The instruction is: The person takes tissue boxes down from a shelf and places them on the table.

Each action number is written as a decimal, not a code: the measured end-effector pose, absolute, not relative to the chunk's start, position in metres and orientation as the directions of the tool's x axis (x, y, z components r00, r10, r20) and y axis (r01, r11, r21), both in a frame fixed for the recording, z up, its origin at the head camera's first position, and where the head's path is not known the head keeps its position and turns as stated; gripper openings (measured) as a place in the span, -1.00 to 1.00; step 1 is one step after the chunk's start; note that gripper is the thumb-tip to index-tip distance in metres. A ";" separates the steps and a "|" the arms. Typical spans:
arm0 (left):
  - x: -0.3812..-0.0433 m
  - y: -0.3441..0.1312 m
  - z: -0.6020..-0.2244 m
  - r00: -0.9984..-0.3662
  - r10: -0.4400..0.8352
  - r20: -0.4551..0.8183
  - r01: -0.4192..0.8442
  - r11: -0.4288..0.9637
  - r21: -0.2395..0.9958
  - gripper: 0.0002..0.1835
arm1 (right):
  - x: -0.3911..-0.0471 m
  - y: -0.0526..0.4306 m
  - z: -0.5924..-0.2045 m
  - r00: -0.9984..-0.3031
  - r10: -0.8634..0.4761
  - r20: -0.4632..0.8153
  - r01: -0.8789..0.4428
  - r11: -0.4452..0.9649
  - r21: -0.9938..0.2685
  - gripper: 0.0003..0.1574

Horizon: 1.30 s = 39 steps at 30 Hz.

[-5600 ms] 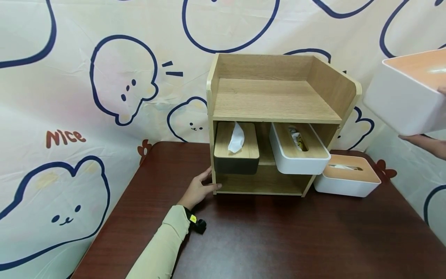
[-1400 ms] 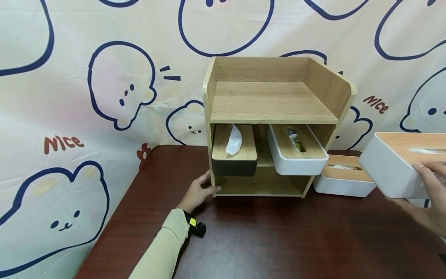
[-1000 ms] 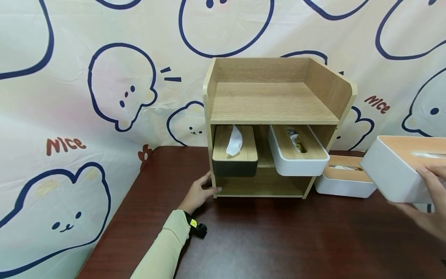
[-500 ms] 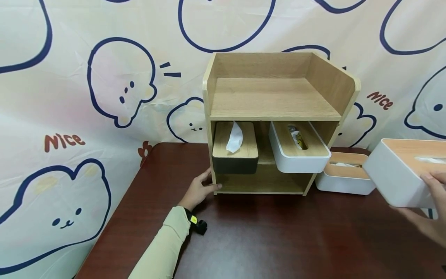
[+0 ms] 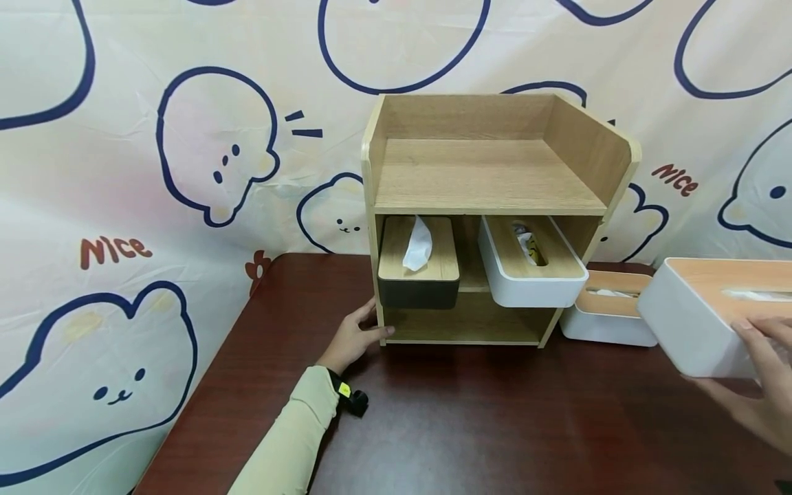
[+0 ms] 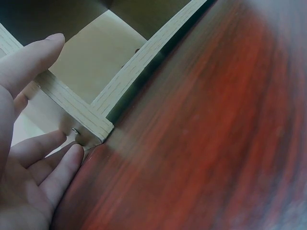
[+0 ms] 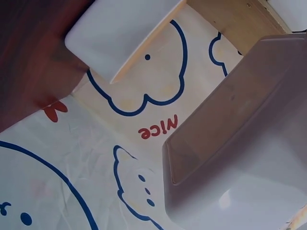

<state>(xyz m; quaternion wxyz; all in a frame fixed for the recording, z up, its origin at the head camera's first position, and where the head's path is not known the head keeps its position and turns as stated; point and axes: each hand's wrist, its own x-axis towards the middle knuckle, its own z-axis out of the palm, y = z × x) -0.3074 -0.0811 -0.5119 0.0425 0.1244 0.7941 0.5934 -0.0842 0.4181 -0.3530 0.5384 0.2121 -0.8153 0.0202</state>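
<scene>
At the lower left of a wooden desktop shelf (image 5: 489, 172), my left hand (image 5: 348, 344) grips the side panel. In the left wrist view its thumb (image 6: 36, 60) lies at the panel's front edge, with the other fingers against the outer face. My right hand (image 5: 757, 385) holds a white tissue box (image 5: 687, 320) with a wood-look lid, up at the right edge of the head view. Its fingertips rest on the lid's near edge and the thumb is under the base. The right wrist view shows this box's underside (image 7: 235, 110) close up; the hand is out of that view.
On the shelf's middle level sit a black tissue box (image 5: 417, 294) and a white one (image 5: 538, 292), both jutting past the front edge. Another white tissue box (image 5: 609, 326) stands on the dark wood table (image 5: 495, 426), right of the shelf. A cartoon-printed cloth (image 5: 247, 41) hangs behind.
Over the last several seconds my right hand has brought the tissue box down and more into view. In the last half second it moved slightly lower and left. My left hand keeps its place.
</scene>
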 end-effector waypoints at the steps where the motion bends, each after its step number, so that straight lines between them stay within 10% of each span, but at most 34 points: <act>1: -0.307 -0.081 -0.512 -0.965 0.249 0.078 0.145 0.264 0.954 -0.15 | -0.083 0.416 -0.353 -0.339 -0.325 0.883 -0.370 0.909 0.193 0.10; 25: -0.308 -0.082 -0.512 -0.962 0.260 0.084 0.153 0.259 0.954 -0.15 | -0.089 0.398 -0.380 -0.090 -0.328 0.940 -0.424 0.867 0.262 -0.10; 39: -0.308 -0.081 -0.512 -0.961 0.264 0.078 0.147 0.252 0.957 -0.15 | -0.076 0.392 -0.390 -0.223 -0.396 0.891 -0.369 0.880 0.299 -0.01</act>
